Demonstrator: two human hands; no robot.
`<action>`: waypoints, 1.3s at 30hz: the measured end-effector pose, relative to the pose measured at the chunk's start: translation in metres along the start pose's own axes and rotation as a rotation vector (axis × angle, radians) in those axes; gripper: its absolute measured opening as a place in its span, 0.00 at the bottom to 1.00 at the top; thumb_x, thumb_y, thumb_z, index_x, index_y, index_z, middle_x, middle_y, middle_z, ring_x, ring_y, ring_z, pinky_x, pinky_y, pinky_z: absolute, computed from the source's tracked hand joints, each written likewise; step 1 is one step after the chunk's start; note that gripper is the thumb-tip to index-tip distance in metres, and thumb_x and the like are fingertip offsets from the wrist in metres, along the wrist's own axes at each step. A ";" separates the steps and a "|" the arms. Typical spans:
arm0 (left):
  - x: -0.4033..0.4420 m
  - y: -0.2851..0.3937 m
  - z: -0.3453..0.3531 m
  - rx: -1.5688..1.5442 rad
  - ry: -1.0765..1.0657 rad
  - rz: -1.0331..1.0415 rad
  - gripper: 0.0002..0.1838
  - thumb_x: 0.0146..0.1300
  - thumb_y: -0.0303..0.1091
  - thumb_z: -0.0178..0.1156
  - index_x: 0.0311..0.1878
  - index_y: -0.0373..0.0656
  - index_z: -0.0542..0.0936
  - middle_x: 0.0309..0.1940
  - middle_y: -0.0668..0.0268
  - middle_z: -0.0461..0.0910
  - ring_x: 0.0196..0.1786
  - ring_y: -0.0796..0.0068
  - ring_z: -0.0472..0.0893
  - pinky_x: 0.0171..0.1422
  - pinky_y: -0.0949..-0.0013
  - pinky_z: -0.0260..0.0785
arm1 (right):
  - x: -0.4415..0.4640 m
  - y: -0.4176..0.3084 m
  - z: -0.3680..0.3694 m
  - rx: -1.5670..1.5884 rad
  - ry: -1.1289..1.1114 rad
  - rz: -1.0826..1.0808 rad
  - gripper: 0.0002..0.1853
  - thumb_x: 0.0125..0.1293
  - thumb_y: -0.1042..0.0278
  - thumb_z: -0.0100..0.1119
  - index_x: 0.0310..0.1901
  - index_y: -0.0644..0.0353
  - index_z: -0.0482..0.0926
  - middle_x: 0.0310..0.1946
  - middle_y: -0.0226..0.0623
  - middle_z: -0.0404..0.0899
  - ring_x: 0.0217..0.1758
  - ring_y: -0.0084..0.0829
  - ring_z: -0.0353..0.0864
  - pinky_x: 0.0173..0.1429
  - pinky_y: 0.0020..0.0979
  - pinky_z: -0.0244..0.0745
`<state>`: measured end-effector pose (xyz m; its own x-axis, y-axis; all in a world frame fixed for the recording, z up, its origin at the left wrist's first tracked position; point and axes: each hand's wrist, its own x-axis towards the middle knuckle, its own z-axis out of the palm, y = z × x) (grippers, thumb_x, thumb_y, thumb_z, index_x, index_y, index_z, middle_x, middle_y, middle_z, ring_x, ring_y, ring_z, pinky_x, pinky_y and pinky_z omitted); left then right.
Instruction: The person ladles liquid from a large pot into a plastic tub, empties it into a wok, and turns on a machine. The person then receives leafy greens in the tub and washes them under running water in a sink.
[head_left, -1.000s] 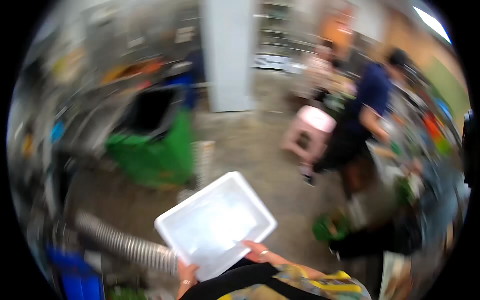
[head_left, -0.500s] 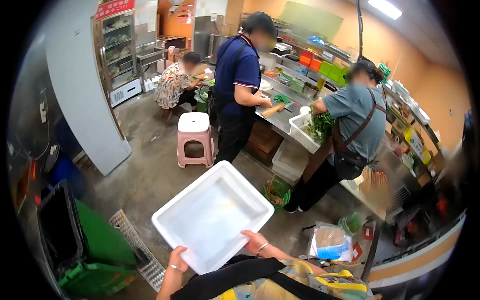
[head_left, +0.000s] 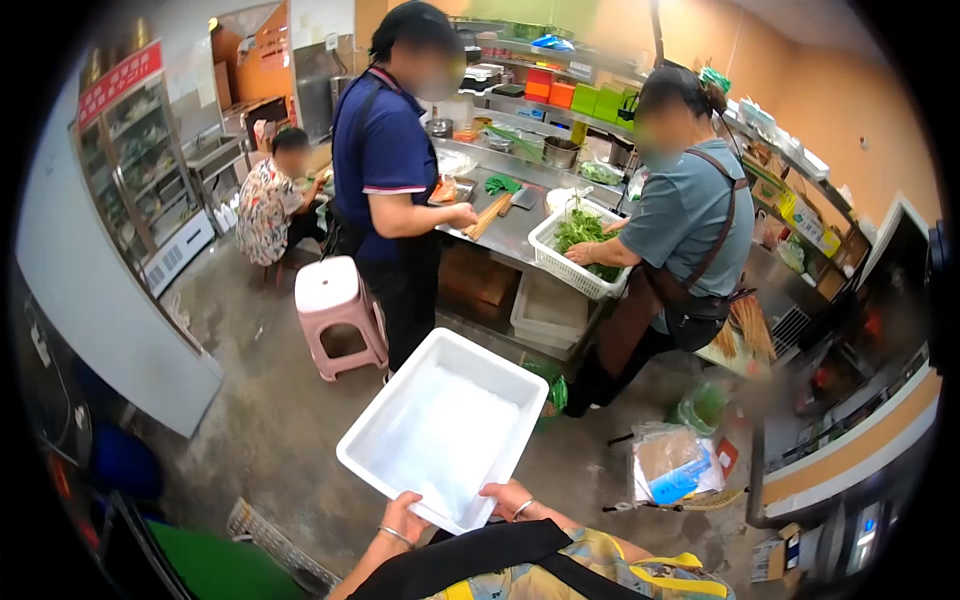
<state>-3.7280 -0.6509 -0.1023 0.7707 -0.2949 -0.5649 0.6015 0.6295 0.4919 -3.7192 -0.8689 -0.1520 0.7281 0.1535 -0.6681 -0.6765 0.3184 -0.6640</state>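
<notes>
**Two-Handed Hold**

Steel worktable: in the background. Co-worker in navy shirt: standing beside it. White tub: front centre — well apart from the worktable. Left hand: grasping the rim left of the near corner. Right hand: grasping the rim right of that corner.

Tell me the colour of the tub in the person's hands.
The tub is white inside and along its rim; it shows best in the head view.
</notes>
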 end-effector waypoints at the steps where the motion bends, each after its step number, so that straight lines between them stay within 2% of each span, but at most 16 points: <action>1: 0.009 0.013 0.009 0.026 0.002 0.002 0.33 0.46 0.30 0.49 0.60 0.37 0.56 0.56 0.52 0.64 0.59 0.51 0.64 0.59 0.43 0.57 | 0.018 -0.007 -0.007 -0.018 0.024 0.002 0.25 0.47 0.71 0.57 0.50 0.65 0.68 0.44 0.41 0.73 0.45 0.35 0.74 0.39 0.37 0.73; 2: 0.014 0.027 0.018 -0.016 0.019 -0.009 0.33 0.47 0.31 0.49 0.60 0.38 0.56 0.56 0.52 0.63 0.60 0.51 0.63 0.59 0.43 0.56 | 0.023 -0.021 -0.004 0.009 0.017 -0.002 0.25 0.47 0.71 0.57 0.50 0.65 0.68 0.44 0.41 0.73 0.45 0.35 0.74 0.39 0.37 0.73; 4: 0.034 0.048 0.019 -0.130 -0.019 -0.040 0.32 0.50 0.33 0.51 0.61 0.40 0.56 0.57 0.53 0.63 0.61 0.51 0.61 0.60 0.42 0.55 | 0.030 -0.050 -0.004 -0.086 0.044 -0.050 0.23 0.46 0.70 0.56 0.47 0.66 0.71 0.38 0.40 0.75 0.37 0.33 0.76 0.34 0.34 0.73; 5: 0.043 0.059 0.024 -0.122 -0.021 -0.044 0.32 0.50 0.33 0.51 0.61 0.40 0.56 0.57 0.53 0.63 0.61 0.51 0.61 0.60 0.42 0.55 | 0.038 -0.061 -0.007 -0.078 0.047 -0.053 0.23 0.46 0.70 0.56 0.47 0.66 0.71 0.38 0.40 0.75 0.37 0.33 0.76 0.34 0.34 0.73; 7: 0.052 0.069 0.031 -0.159 -0.004 -0.103 0.33 0.49 0.32 0.51 0.61 0.40 0.56 0.58 0.53 0.62 0.61 0.51 0.61 0.60 0.43 0.54 | 0.051 -0.072 -0.011 -0.133 0.083 -0.087 0.20 0.46 0.70 0.57 0.44 0.68 0.73 0.33 0.39 0.77 0.31 0.31 0.77 0.31 0.31 0.73; 13: 0.082 0.069 0.046 -0.178 0.015 -0.141 0.32 0.42 0.26 0.47 0.58 0.37 0.59 0.54 0.52 0.65 0.57 0.52 0.65 0.59 0.48 0.59 | 0.051 -0.110 -0.012 -0.159 0.147 -0.078 0.20 0.46 0.70 0.56 0.44 0.68 0.73 0.32 0.40 0.77 0.30 0.30 0.76 0.33 0.29 0.72; 15: 0.094 0.071 0.048 -0.183 0.019 -0.166 0.32 0.41 0.25 0.46 0.57 0.35 0.59 0.53 0.52 0.65 0.57 0.52 0.65 0.59 0.49 0.60 | 0.069 -0.099 -0.025 -0.181 0.154 -0.113 0.20 0.47 0.70 0.57 0.43 0.68 0.73 0.32 0.40 0.77 0.30 0.30 0.76 0.33 0.28 0.72; 18: 0.116 0.073 0.035 -0.261 -0.081 -0.264 0.37 0.37 0.24 0.45 0.59 0.37 0.56 0.57 0.52 0.62 0.61 0.53 0.61 0.62 0.46 0.54 | 0.074 -0.097 -0.032 -0.188 0.190 -0.144 0.19 0.47 0.69 0.57 0.43 0.68 0.74 0.33 0.39 0.77 0.30 0.29 0.76 0.35 0.27 0.71; 20: 0.126 0.081 0.041 -0.163 -0.042 -0.234 0.30 0.41 0.23 0.44 0.54 0.32 0.59 0.50 0.49 0.66 0.55 0.50 0.66 0.58 0.47 0.60 | 0.072 -0.099 -0.030 -0.179 0.225 -0.154 0.19 0.48 0.69 0.57 0.43 0.67 0.74 0.33 0.38 0.78 0.30 0.29 0.76 0.35 0.27 0.71; 23: 0.131 0.095 0.057 -0.108 -0.080 -0.240 0.29 0.42 0.23 0.44 0.54 0.31 0.59 0.49 0.48 0.66 0.55 0.49 0.66 0.59 0.47 0.59 | 0.067 -0.105 -0.028 -0.059 0.240 -0.194 0.19 0.49 0.69 0.57 0.43 0.68 0.74 0.35 0.38 0.78 0.32 0.29 0.76 0.36 0.27 0.71; 25: 0.142 0.095 0.051 -0.132 -0.085 -0.255 0.29 0.42 0.23 0.44 0.54 0.31 0.58 0.50 0.49 0.66 0.55 0.49 0.66 0.59 0.47 0.59 | 0.056 -0.117 -0.022 -0.022 0.208 -0.172 0.21 0.51 0.74 0.54 0.48 0.71 0.69 0.42 0.43 0.75 0.42 0.36 0.75 0.46 0.31 0.71; 30: 0.156 0.100 0.044 -0.124 -0.084 -0.294 0.32 0.40 0.22 0.44 0.56 0.35 0.57 0.52 0.51 0.65 0.57 0.50 0.65 0.59 0.47 0.59 | 0.051 -0.124 -0.010 -0.056 0.303 -0.128 0.21 0.51 0.74 0.54 0.49 0.69 0.69 0.42 0.42 0.75 0.45 0.36 0.74 0.46 0.31 0.71; 32: 0.157 0.102 0.046 -0.126 -0.067 -0.319 0.34 0.39 0.22 0.44 0.58 0.37 0.57 0.54 0.52 0.64 0.58 0.51 0.64 0.60 0.46 0.58 | 0.052 -0.124 -0.007 -0.019 0.333 -0.200 0.19 0.50 0.71 0.57 0.45 0.69 0.72 0.38 0.38 0.77 0.38 0.30 0.76 0.41 0.28 0.71; 36: 0.160 0.102 0.052 -0.086 -0.079 -0.284 0.34 0.38 0.22 0.44 0.57 0.37 0.57 0.53 0.52 0.65 0.58 0.52 0.65 0.60 0.46 0.59 | 0.059 -0.128 -0.024 -0.105 0.269 -0.356 0.20 0.51 0.67 0.59 0.46 0.67 0.71 0.38 0.38 0.77 0.37 0.30 0.76 0.41 0.27 0.71; 39: 0.162 0.106 0.051 -0.076 -0.101 -0.249 0.34 0.38 0.22 0.44 0.57 0.37 0.58 0.52 0.53 0.65 0.58 0.52 0.65 0.60 0.47 0.59 | 0.037 -0.159 -0.009 -0.263 0.399 -0.400 0.21 0.52 0.63 0.60 0.46 0.66 0.70 0.38 0.37 0.76 0.37 0.30 0.75 0.40 0.26 0.71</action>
<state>-3.5287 -0.6685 -0.1083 0.6204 -0.5148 -0.5916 0.7603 0.5798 0.2929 -3.5864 -0.9225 -0.0743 0.8673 -0.3080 -0.3911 -0.4018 0.0304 -0.9152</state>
